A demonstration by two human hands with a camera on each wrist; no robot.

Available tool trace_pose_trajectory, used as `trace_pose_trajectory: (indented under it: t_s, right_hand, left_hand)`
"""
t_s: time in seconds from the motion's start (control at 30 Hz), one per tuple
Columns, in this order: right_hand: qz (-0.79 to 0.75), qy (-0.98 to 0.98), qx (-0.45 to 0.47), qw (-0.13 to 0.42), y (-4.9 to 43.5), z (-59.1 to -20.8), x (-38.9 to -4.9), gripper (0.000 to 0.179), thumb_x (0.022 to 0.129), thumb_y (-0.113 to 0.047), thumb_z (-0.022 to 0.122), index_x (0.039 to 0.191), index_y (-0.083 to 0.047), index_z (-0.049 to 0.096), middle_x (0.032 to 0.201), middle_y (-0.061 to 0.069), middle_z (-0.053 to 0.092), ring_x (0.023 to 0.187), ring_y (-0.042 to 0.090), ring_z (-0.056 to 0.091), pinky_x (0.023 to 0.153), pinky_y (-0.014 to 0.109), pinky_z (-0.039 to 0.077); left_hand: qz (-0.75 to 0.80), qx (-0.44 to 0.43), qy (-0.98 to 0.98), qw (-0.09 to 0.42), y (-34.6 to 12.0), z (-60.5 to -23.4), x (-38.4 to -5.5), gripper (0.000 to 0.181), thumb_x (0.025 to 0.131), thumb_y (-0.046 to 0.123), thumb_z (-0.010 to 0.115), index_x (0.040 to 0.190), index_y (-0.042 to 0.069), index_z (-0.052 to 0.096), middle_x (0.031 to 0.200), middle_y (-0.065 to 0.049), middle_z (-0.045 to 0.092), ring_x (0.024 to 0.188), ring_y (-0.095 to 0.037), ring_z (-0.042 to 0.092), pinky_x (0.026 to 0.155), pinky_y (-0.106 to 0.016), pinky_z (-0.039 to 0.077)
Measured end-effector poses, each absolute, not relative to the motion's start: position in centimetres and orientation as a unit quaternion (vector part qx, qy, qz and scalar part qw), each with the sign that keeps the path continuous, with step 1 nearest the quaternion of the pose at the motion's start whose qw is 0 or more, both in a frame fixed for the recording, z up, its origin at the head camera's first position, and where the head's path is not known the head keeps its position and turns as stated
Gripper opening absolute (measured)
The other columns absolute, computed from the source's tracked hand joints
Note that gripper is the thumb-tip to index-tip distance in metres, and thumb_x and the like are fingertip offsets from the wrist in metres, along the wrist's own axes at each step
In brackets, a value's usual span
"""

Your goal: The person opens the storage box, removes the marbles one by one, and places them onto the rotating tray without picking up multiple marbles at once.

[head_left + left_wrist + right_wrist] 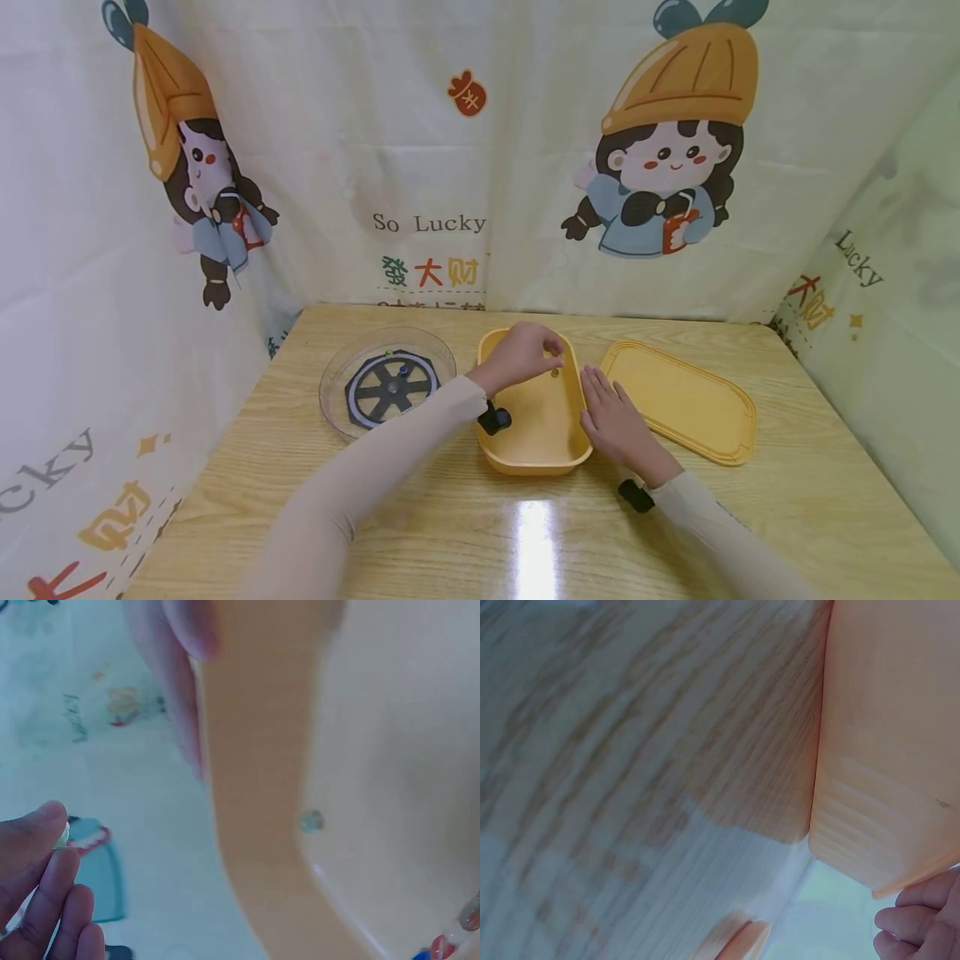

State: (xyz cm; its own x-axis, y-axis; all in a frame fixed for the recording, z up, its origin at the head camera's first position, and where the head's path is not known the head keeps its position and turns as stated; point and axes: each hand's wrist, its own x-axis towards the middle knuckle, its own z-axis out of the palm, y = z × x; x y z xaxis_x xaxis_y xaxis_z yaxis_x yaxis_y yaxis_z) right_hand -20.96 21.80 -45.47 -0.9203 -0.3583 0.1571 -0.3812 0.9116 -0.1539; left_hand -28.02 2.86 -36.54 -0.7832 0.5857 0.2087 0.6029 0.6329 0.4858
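My left hand (523, 357) is over the far part of a yellow plastic box (536, 467). Between its thumb and forefinger it pinches a small, pale, clear-looking marble (63, 838), mostly hidden by the fingertips. Another greenish marble (311, 820) lies on the box floor near the wall. Red, blue and clear marbles (444, 946) show at the corner of the left wrist view. With fairly straight fingers, my right hand (621, 423) rests against the box's right rim; the right wrist view catches its fingers (922, 922) by that rim.
A clear round dish (330, 400) stands left of the box, holding a black spoked disc (375, 396) with small blue and green pieces on it. The yellow lid (682, 400) lies flat to the right. Printed curtains (525, 167) close off the wooden table's back and sides.
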Motion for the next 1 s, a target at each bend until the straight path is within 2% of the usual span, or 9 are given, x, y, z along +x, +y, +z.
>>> trace_pose_trajectory:
  t_s: [0.2, 0.53, 0.8, 1.0]
  right_hand:
    - [0.091, -0.976, 0.189, 0.064, 21.9, -45.4, -21.0, 0.059, 0.096, -0.018, 0.044, 0.144, 0.009, 0.023, 0.152, 0.024, 0.025, 0.141, 0.038, 0.024, 0.111, 0.057, 0.022]
    - [0.098, -0.975, 0.190, 0.067, 21.9, -45.5, -20.9, 0.058, 0.096, -0.018, 0.043, 0.144, 0.009, 0.024, 0.152, 0.024, 0.025, 0.141, 0.039, 0.024, 0.111, 0.056, 0.022]
    - [0.101, -0.974, 0.192, 0.068, 21.9, -45.5, -21.0, 0.058, 0.096, -0.018, 0.043, 0.144, 0.009, 0.024, 0.151, 0.025, 0.027, 0.140, 0.039, 0.025, 0.111, 0.057, 0.022]
    - [0.101, -0.975, 0.191, 0.061, 21.9, -45.7, -21.0, 0.059, 0.096, -0.018, 0.043, 0.145, 0.008, 0.022, 0.152, 0.024, 0.025, 0.141, 0.038, 0.023, 0.112, 0.056, 0.021]
  left_hand:
    - [-0.289, -0.356, -0.888, 0.031, 1.5, -35.2, -26.2, 0.016, 0.083, 0.023, 0.071, 0.095, 0.012, 0.073, 0.092, 0.002, 0.073, 0.087, -0.009, 0.066, 0.079, -0.021, 0.051]
    - [-0.310, -0.351, -0.881, 0.063, -2.6, -34.0, -24.4, 0.016, 0.082, 0.022, 0.072, 0.096, 0.014, 0.072, 0.094, 0.003, 0.071, 0.088, -0.009, 0.064, 0.081, -0.025, 0.051]
    - [-0.320, -0.306, -0.893, 0.080, -7.1, -33.9, -24.4, 0.015, 0.081, 0.019, 0.073, 0.094, 0.013, 0.073, 0.093, 0.000, 0.072, 0.088, -0.013, 0.066, 0.079, -0.031, 0.052]
    - [-0.344, -0.246, -0.905, 0.049, -9.8, -35.2, -24.8, 0.018, 0.082, 0.019, 0.072, 0.099, 0.012, 0.073, 0.098, -0.001, 0.071, 0.094, -0.019, 0.065, 0.080, -0.038, 0.053]
